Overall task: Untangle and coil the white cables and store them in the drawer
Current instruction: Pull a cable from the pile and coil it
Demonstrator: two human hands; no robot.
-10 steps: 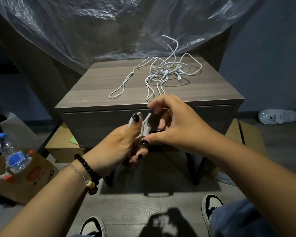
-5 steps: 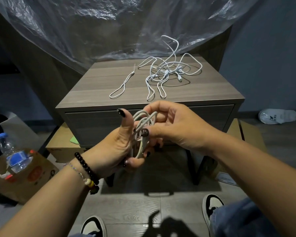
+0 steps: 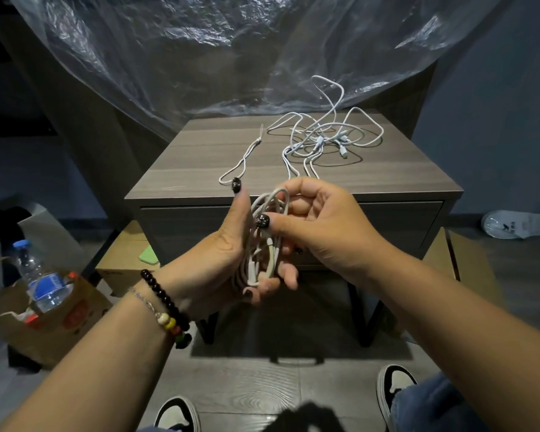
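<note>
Nearest were two black-and-white shoes [image 3: 177,414] on a grey wood-grain floor [image 3: 247,385]. Above them both hands met in front of the nightstand. The left hand [image 3: 228,260] wore a dark bead bracelet [image 3: 166,302] and a thin chain; its thumb stood upright and its fingers curled under a coil [image 3: 264,241] of smooth white cable, cupping the lower loops, with a plug showing among them. The right hand [image 3: 318,232] pinched the coil's upper loops between thumb and curled fingers.

Behind the hands stood the nightstand [image 3: 200,169], grey-brown laminate with a straight grain, on dark legs. Its drawer [image 3: 181,226] was closed. On top lay a short cord [image 3: 240,160] folded into a narrow loop at the left, and beside it a loose tangle [image 3: 328,135] of thin white cables, one loop arching up off the surface.

At the left sat a brown paper bag [image 3: 75,313] holding a clear plastic bottle [image 3: 38,275] with a blue cap. A white slipper [image 3: 518,224] lay at the far right. Crinkled clear plastic sheet [image 3: 215,48] hung behind, against dark blue walls.
</note>
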